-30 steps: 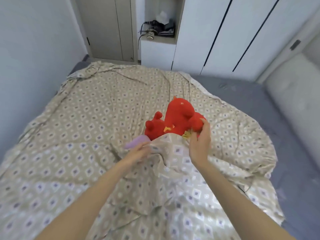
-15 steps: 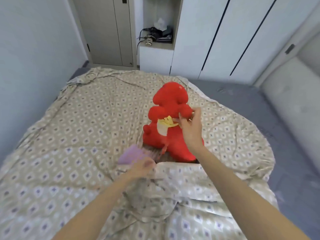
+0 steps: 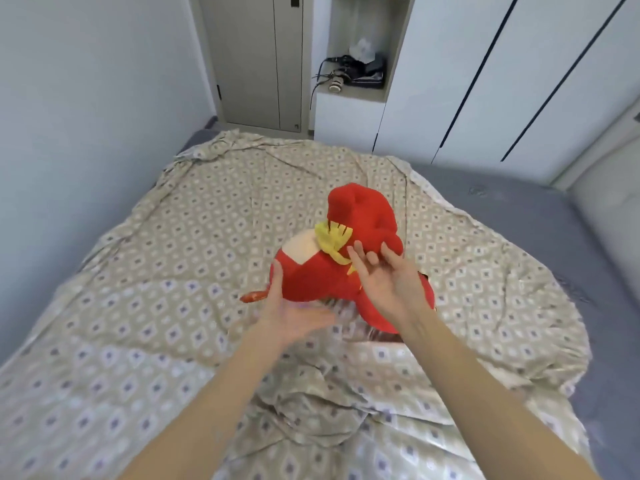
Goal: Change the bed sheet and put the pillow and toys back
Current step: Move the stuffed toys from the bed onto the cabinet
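Note:
A red plush toy (image 3: 349, 261) with a cream belly patch and a yellow fringe stands tilted on the beige patterned sheet (image 3: 166, 271) in the middle of the bed. My left hand (image 3: 294, 317) lies palm up at its lower left, fingers straight and blurred, with the thumb against the toy's side. To the right, my right hand (image 3: 384, 282) shows its palm, fingers spread, with the fingertips touching the toy near the fringe. Neither hand curls round anything. The toy's underside is hidden behind my hands.
The rumpled sheet leaves grey mattress cover (image 3: 526, 216) bare on the right. A padded headboard (image 3: 613, 209) runs along the right edge. White wardrobe doors (image 3: 485, 81), a niche with cables (image 3: 356, 77) and a grey door (image 3: 249, 60) stand beyond the bed. A wall borders the left.
The red toy has come up out of the sheet fold and now tilts left. My left hand left the sheet and moved to the toy. My right hand's fingers have opened.

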`<state>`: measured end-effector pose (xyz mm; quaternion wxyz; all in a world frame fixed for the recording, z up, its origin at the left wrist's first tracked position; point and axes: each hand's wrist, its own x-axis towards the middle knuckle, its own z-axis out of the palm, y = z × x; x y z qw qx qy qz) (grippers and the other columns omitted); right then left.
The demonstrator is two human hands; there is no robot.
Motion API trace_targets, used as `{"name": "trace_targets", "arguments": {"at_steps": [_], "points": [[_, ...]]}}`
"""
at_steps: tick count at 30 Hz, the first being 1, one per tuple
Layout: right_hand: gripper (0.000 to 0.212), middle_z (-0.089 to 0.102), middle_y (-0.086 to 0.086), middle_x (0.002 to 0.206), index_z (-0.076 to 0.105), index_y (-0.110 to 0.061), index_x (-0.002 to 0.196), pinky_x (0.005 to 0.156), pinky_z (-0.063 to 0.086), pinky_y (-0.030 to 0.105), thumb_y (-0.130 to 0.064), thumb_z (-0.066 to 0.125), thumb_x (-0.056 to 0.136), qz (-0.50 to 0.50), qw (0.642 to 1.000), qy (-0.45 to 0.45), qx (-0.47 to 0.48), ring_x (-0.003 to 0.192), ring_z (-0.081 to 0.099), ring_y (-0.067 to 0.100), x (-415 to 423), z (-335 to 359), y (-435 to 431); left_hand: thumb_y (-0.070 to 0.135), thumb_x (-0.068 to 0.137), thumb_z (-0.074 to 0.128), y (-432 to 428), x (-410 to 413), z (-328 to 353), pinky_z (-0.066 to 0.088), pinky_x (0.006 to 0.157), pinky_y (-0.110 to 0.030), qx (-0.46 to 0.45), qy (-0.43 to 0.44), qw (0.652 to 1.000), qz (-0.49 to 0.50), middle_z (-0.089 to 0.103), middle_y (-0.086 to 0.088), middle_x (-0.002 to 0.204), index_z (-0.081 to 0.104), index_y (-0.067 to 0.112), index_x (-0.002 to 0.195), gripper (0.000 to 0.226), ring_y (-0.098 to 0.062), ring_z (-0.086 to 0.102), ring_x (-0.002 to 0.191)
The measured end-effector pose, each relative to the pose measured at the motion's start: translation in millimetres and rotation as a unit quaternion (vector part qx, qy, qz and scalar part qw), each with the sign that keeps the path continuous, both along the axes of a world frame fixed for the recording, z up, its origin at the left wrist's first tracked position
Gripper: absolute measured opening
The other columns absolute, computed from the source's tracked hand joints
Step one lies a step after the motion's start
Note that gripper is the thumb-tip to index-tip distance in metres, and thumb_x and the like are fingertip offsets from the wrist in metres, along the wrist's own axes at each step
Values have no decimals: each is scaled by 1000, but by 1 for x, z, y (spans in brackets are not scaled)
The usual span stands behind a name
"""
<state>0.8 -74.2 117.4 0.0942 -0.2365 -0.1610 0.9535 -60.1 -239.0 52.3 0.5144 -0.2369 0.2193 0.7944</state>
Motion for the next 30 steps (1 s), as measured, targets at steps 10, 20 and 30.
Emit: {"name": "trace_targets", "arguments": {"at_steps": [10,20,30], "points": [[18,51,8,62,58,-14,100,95,45,52,-2,45,95,399,896,-47,192,67,61,22,17,-59,-13,32,68,79,-12,-43,11,54,81,-52,-83,22,977,197,68,-18,113,57,15,122,61,-36,65,103],[34,61,11,122,58,-6,123,78,41,20,-5,44,93,349,657,-305,594,110,57,25,-72,-174,-19,18,80,74,-78,-107,-40,57,72,-43,-283,232,906,213,60,-4,129,41,25,138,67,-25,61,113],[22,66,7,102,63,-18,109,83,51,34,-19,62,87,498,541,-247,631,91,64,23,-133,-277,-38,27,50,89,-88,-145,-112,58,79,-46,-377,252,882,126,59,-3,126,33,22,139,105,-21,65,106]]}}
